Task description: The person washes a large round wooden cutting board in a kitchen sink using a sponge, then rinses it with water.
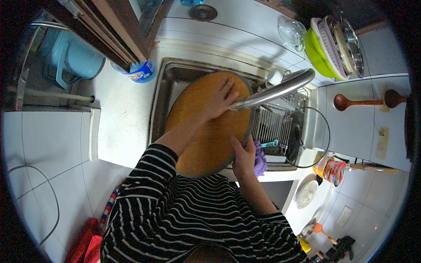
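Note:
A large round wooden board (204,138) is held tilted over the steel sink. My right hand (244,156) grips its right edge, with the thumb on the face. My left hand (225,98), a little blurred, lies on or just above the upper part of the face, fingers spread and holding nothing. The spout of a metal faucet (279,88) ends beside it; whether water runs I cannot tell. Part of the sink basin (177,79) shows behind the board. A purple cloth (260,159) hangs at the sink's front edge, just right of my right hand.
A wire dish rack (271,126) stands right of the board, near a white-capped bottle (274,77). A green plastic basin (317,54) and a glass jug (292,33) are at the back right. Brown wooden frames (121,29) jut in at upper left, above a blue-labelled bottle (141,72).

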`<action>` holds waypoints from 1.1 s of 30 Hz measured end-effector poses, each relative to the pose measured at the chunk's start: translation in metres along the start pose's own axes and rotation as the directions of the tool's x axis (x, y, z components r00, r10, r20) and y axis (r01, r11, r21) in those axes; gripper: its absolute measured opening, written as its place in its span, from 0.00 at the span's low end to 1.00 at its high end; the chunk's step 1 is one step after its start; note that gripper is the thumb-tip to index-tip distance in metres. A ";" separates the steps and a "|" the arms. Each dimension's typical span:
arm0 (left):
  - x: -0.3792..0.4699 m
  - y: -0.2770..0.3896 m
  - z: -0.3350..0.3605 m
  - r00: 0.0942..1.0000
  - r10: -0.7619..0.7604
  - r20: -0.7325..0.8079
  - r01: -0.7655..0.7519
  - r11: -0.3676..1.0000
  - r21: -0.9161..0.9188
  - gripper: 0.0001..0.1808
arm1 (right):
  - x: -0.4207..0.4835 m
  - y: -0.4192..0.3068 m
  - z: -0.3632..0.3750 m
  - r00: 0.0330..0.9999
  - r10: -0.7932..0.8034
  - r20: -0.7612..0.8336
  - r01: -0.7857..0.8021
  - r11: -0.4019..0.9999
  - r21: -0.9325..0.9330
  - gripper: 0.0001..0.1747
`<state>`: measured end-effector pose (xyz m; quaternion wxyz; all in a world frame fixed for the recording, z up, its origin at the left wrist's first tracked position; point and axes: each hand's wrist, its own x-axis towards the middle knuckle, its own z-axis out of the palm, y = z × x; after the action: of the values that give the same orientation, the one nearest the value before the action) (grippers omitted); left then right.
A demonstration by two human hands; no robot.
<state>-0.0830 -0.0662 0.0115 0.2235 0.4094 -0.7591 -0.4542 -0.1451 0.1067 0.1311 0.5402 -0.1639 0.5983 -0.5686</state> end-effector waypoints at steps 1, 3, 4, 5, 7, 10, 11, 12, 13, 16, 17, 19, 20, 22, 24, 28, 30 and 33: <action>0.004 0.009 -0.010 1.000 0.006 0.009 -0.006 1.000 -0.004 0.32 | -0.001 -0.002 -0.004 1.000 0.011 -0.020 -0.012 1.000 -0.026 0.20; 0.004 0.019 -0.040 0.945 -0.314 0.092 0.319 0.947 -0.042 0.30 | -0.006 0.001 -0.013 0.996 0.057 -0.071 -0.059 0.998 -0.032 0.20; 0.001 -0.020 -0.036 0.943 -0.324 0.074 0.327 0.944 -0.042 0.30 | -0.007 0.003 -0.011 0.990 0.110 -0.090 -0.114 0.993 -0.043 0.20; -0.005 -0.082 -0.020 0.919 -0.395 -0.014 0.392 0.905 0.166 0.31 | -0.010 0.000 -0.002 0.991 0.117 -0.059 -0.120 0.991 -0.053 0.20; -0.006 -0.090 -0.011 0.897 -0.434 -0.079 0.432 0.826 0.362 0.32 | -0.012 -0.006 0.000 0.992 0.127 -0.003 -0.127 0.989 0.081 0.20; -0.021 -0.056 0.014 0.921 -0.389 0.028 0.292 0.737 0.610 0.28 | -0.006 0.003 -0.009 0.995 0.098 -0.031 -0.096 0.993 0.063 0.20; -0.026 -0.036 0.020 0.985 -0.161 0.061 0.092 0.790 0.606 0.29 | -0.005 0.002 -0.008 0.995 0.098 -0.034 -0.096 0.993 0.063 0.20; -0.030 -0.020 0.023 0.994 0.071 0.086 -0.108 0.794 0.598 0.31 | -0.002 0.001 -0.005 0.998 0.058 -0.019 -0.057 0.996 0.064 0.20; -0.032 -0.004 0.024 0.994 0.072 0.083 -0.107 0.795 0.598 0.31 | -0.001 -0.001 -0.004 1.000 0.015 -0.008 -0.015 0.998 0.063 0.20; -0.034 0.020 0.019 0.987 0.130 -0.089 -0.124 0.989 0.078 0.30 | -0.002 0.001 -0.006 1.000 -0.006 -0.027 0.007 0.999 0.038 0.19; -0.032 0.021 0.016 0.985 0.158 -0.067 -0.155 0.987 0.044 0.31 | -0.002 0.000 -0.007 1.000 -0.005 -0.025 0.006 0.999 0.037 0.19; -0.026 0.017 0.008 0.981 0.188 -0.042 -0.188 0.982 0.008 0.31 | -0.005 -0.004 -0.010 0.999 -0.038 -0.020 0.038 0.999 0.003 0.19; -0.022 0.012 0.001 1.000 -0.011 0.003 0.011 1.000 -0.009 0.31 | -0.007 -0.005 -0.010 0.999 -0.039 -0.025 0.039 0.999 0.004 0.19; -0.017 -0.019 -0.006 0.965 -0.240 0.107 0.235 0.970 0.061 0.31 | -0.015 -0.011 -0.012 0.995 -0.026 -0.092 0.032 0.998 0.057 0.20; -0.027 -0.113 0.003 0.908 -0.414 0.066 0.400 0.903 0.157 0.33 | -0.023 -0.015 -0.013 0.996 -0.022 -0.085 0.029 0.997 0.078 0.20; -0.083 -0.255 0.013 0.769 -0.608 -0.199 0.607 0.791 -0.073 0.39 | -0.021 -0.014 -0.015 0.998 0.029 -0.056 -0.022 0.993 0.120 0.19; -0.074 -0.188 0.008 0.611 -0.783 -0.119 0.751 0.621 -0.224 0.40 | -0.024 -0.016 -0.023 0.995 -0.020 -0.100 0.031 0.994 0.107 0.18; -0.091 -0.143 -0.024 0.426 -0.904 -0.041 0.820 0.405 -0.405 0.43 | -0.021 -0.010 -0.032 0.997 -0.059 -0.052 0.063 0.995 0.083 0.18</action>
<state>0.0454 -0.0391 -0.0991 0.1131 0.7554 -0.3127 -0.5646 -0.1687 0.1371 0.1424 0.5140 -0.1451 0.5817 -0.6134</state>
